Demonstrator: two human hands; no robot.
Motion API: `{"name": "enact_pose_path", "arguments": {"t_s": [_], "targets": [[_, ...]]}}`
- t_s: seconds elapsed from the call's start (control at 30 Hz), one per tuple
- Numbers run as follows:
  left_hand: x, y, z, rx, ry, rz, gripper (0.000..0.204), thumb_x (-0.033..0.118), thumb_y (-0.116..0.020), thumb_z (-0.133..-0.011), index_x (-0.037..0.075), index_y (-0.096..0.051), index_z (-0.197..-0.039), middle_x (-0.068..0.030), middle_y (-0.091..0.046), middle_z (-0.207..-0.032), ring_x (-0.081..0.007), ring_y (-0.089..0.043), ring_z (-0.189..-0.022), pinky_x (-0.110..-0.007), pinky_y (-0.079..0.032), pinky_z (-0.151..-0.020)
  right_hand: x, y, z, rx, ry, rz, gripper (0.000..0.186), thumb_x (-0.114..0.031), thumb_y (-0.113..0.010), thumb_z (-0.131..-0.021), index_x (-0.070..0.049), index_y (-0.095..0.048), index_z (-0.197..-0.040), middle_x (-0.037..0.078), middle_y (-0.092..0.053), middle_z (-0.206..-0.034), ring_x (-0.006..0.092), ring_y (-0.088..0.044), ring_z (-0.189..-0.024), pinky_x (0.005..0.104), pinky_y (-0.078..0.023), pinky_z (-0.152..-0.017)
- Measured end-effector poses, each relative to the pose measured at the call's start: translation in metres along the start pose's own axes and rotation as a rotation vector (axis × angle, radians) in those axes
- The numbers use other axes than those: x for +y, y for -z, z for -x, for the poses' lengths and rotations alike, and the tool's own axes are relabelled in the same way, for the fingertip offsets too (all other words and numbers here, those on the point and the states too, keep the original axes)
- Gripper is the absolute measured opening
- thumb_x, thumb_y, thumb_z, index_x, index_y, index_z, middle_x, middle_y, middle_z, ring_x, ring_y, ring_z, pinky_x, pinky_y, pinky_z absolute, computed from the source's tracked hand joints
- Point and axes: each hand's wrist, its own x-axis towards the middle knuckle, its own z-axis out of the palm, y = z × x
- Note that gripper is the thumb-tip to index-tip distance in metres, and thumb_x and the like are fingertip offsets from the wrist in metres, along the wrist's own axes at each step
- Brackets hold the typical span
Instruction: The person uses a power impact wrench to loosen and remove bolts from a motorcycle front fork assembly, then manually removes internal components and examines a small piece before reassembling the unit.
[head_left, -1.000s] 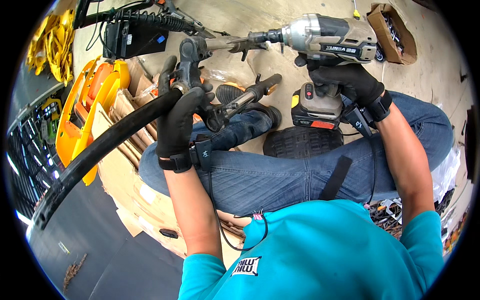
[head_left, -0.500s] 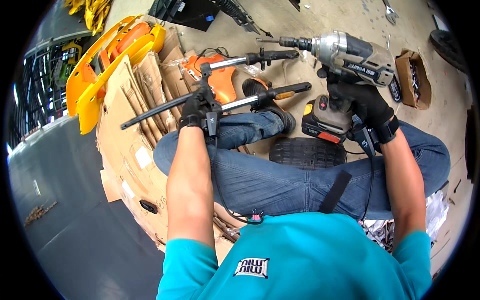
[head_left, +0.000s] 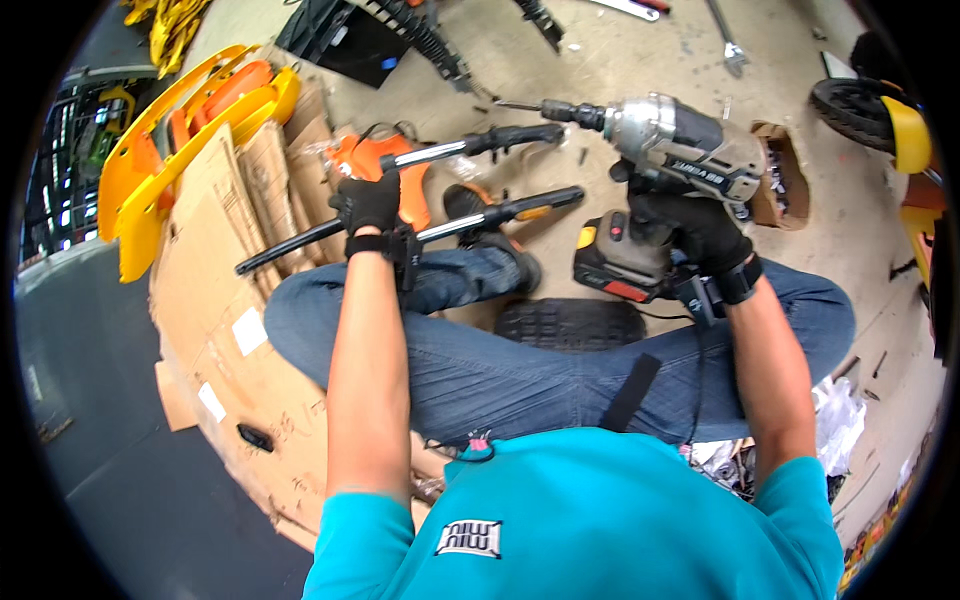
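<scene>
A front fork (head_left: pixel 450 229) with two shiny tubes, black ends and a long black stem lies across above my left leg. My black-gloved left hand (head_left: pixel 372 207) is closed round it where stem and tubes meet, hiding the joint. On the right, my gloved right hand (head_left: pixel 695 230) grips the handle of a cordless impact wrench (head_left: pixel 680 145), grey and black with a battery at its base. The wrench's long thin bit (head_left: pixel 520 105) points left, beyond the fork's upper tube and apart from it. The trigger finger is hard to make out.
Flattened cardboard (head_left: pixel 215 300) lies left, with yellow body panels (head_left: pixel 190 150) on it. An orange part (head_left: pixel 415 190) rests behind the fork. A small open box (head_left: pixel 780 185) of parts stands right of the wrench, near an adjustable wrench (head_left: pixel 732 50) and a wheel (head_left: pixel 850 115).
The view has swung to the right, bringing more of the wheel and yellow parts there into sight. My left hand has turned over the fork's joint. Both hands keep their holds.
</scene>
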Motion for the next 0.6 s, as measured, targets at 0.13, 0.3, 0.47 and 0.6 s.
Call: {"name": "enact_pose_path", "arguments": {"t_s": [0.13,0.3,0.47,0.6], "targets": [[0.135,0.038,0.086,-0.167,-0.625,0.558,0.034,0.022,-0.064,-0.092,-0.003,-0.060,-0.114,-0.0104,-0.066,-0.101,-0.0176,-0.063,-0.092,-0.030,-0.050,-0.080,-0.017,-0.003,0.013,-0.039,0.041,-0.130,0.037,-0.004,-0.069,-0.083,-0.002,-0.062,-0.120,0.005,-0.066,-0.105,0.0121,-0.064,-0.088,0.0271,-0.055,-0.078],[0.208,0.051,0.198,-0.867,-0.673,0.612,0.051,0.025,-0.061,-0.095,0.000,-0.047,-0.137,-0.0129,-0.059,-0.126,-0.0196,-0.056,-0.117,-0.032,-0.044,-0.099,-0.035,-0.012,0.031,-0.047,0.122,-0.277,0.044,-0.002,-0.066,-0.081,-0.002,-0.053,-0.123,0.006,-0.062,-0.103,0.0146,-0.063,-0.084,0.0307,-0.055,-0.070],[0.210,0.034,0.208,-1.030,-0.869,0.411,0.072,0.029,-0.068,-0.085,0.000,-0.039,-0.144,-0.0163,-0.051,-0.136,-0.0244,-0.051,-0.123,-0.035,-0.040,-0.104,-0.051,-0.025,0.046,0.015,0.232,-0.388,0.047,-0.011,-0.065,-0.084,-0.001,-0.048,-0.126,0.007,-0.060,-0.095,0.0153,-0.057,-0.074,0.0319,-0.051,-0.066],[0.202,0.019,0.212,-1.158,-0.565,0.734,0.072,0.014,-0.063,-0.083,0.003,-0.033,-0.148,-0.0159,-0.051,-0.134,-0.0233,-0.052,-0.121,-0.033,-0.041,-0.103,-0.046,-0.010,0.042,-0.071,0.258,-0.597,0.044,-0.016,-0.057,-0.091,0.001,-0.043,-0.129,0.005,-0.052,-0.078,0.0156,-0.051,-0.069,0.0334,-0.046,-0.069]]}}
